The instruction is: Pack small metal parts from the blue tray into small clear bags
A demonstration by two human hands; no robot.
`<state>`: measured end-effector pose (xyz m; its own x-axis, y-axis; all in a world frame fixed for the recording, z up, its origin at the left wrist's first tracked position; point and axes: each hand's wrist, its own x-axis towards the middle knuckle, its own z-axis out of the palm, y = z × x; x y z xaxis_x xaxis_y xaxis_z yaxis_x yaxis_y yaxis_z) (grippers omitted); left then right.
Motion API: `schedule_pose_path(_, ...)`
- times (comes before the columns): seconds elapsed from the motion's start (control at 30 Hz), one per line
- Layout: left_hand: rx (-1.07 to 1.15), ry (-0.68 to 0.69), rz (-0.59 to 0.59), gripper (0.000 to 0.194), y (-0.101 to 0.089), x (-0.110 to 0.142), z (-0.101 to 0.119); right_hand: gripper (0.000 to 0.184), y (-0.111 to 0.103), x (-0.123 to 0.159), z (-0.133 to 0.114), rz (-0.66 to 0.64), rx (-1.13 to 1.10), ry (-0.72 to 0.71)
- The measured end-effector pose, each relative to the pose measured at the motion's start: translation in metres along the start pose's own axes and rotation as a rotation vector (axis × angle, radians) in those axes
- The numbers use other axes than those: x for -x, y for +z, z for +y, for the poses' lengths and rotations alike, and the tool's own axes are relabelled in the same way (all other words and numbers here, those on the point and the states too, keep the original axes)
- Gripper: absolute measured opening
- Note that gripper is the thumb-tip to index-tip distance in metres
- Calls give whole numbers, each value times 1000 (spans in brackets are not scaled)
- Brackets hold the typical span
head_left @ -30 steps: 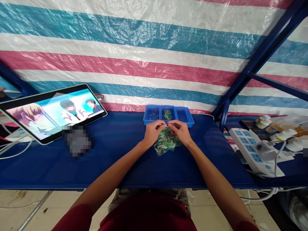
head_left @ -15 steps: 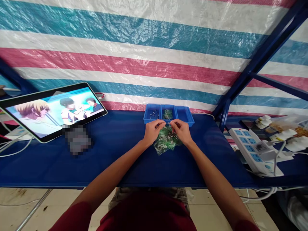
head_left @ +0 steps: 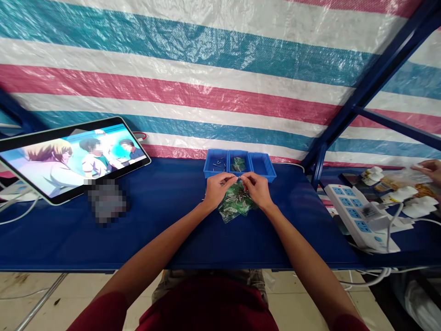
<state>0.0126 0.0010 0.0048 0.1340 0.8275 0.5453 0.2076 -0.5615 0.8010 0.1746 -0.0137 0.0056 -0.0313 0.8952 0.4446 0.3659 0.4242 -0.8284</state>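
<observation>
Over the heap in front of me, my left hand and my right hand are closed in pinches, fingertips nearly meeting. Between them is a small metal piece, too small to make out its exact kind. Just below lie green-tinted clear plastic bags with many slim silvery metal pieces on or in them. Behind my fingers stands a row of three blue bins. A few thin metal pieces lie in the left one, and a small green bag is in the middle one.
A tablet playing a cartoon leans at the left, beside a blurred-out dark object. At the right, a white power strip with plugs and cables sits near a blue metal frame. Another person's hand touches a clear bag there.
The thin piece between my fingertips now shows as a smaller, darker bit, with my fingertips closer together. Another person's hand has come into view at the right edge. The view has shifted slightly.
</observation>
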Motion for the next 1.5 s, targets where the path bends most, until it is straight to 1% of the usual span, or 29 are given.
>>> schedule_pose_path(0.1, 49, 5, 19, 29, 1, 0, 0, 39, 0, 1, -2, -6, 93, -6)
schedule_pose_path(0.17, 108, -16, -16, 31, 1, 0, 1, 48, 0, 1, -3, 20, 154, -8)
schedule_pose_path(0.23, 126, -28, -66, 33, 0, -1, 1, 53, -1, 1, -4, 70, 182, -4)
schedule_pose_path(0.3, 68, -10, -99, 32, -2, -2, 0, 49, -2, 1, -5, 123, 173, -3)
schedule_pose_path(0.37, 2, 13, -134, 29, -4, -3, -1, 40, -4, 1, -5, 154, 140, -27)
schedule_pose_path(0.43, 0, 3, -166, 27, -5, -4, -2, 30, -4, 1, -5, 136, 106, -77)
schedule_pose_path(0.5, 45, -37, -182, 27, -6, -5, -3, 24, -4, 2, -6, 89, 92, -124)
schedule_pose_path(0.73, 202, -132, -170, 25, -6, -6, -3, 17, -3, 1, -4, -16, 66, -174)
schedule_pose_path(0.83, 239, -151, -153, 25, -6, -6, -2, 20, -2, 1, -3, -53, 78, -178)
schedule_pose_path(1.07, 319, -155, -99, 29, -4, -8, 0, 33, -3, 1, -7, -35, 114, -101)
schedule_pose_path(1.13, 298, -163, -84, 29, -4, -8, -1, 39, -2, 1, -8, -38, 136, -86)
schedule_pose_path(1.23, 195, -165, -66, 32, -4, -7, -1, 45, -1, 1, -9, -47, 154, -65)
schedule_pose_path(1.33, 86, -170, -42, 37, -6, -6, 3, 36, 0, 1, -7, -59, 111, -58)
schedule_pose_path(1.4, 33, -167, -17, 40, -7, -5, 5, 29, 0, 1, -5, -63, 83, -86)
schedule_pose_path(1.5, -46, -125, -1, 46, -7, -4, 7, 26, 0, 2, -4, -42, 89, -133)
